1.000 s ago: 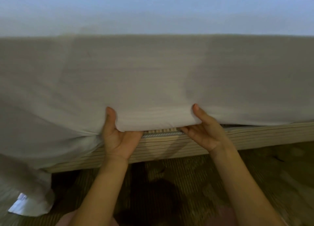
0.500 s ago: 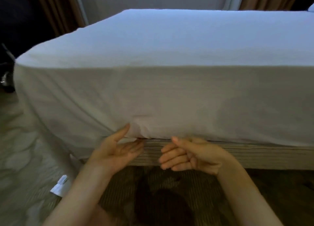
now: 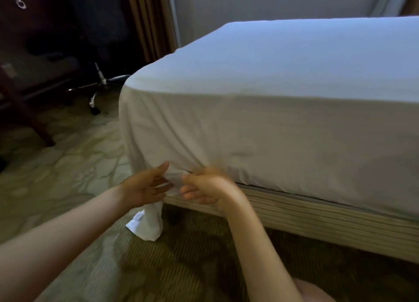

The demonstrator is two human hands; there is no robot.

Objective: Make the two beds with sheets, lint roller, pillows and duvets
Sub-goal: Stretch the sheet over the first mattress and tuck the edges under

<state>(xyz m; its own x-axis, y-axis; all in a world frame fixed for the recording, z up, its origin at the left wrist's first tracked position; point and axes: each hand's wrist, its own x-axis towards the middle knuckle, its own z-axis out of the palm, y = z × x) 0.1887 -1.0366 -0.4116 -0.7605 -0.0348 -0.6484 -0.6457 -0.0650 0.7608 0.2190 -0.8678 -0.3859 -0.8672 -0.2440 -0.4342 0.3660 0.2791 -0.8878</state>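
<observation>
Bedroom, hotel-style look. A bed (image 3: 294, 86) is seen, covered with a plain white sheet (image 3: 260, 138) pulled tight over the mattress and set on a striped fabric base (image 3: 317, 222). The floor is covered by patterned carpet (image 3: 56, 165) with a pale vein-like design. Long brown curtains (image 3: 147, 22) are hung in the corner beside a plain light wall (image 3: 272, 2). A dark swivel chair (image 3: 99, 29) on a chrome wheeled foot (image 3: 101, 88) is parked near the bed corner. Dark wood furniture (image 3: 34, 25) with a ring pull (image 3: 20, 3) is placed at far left. The room is dimly lit.
</observation>
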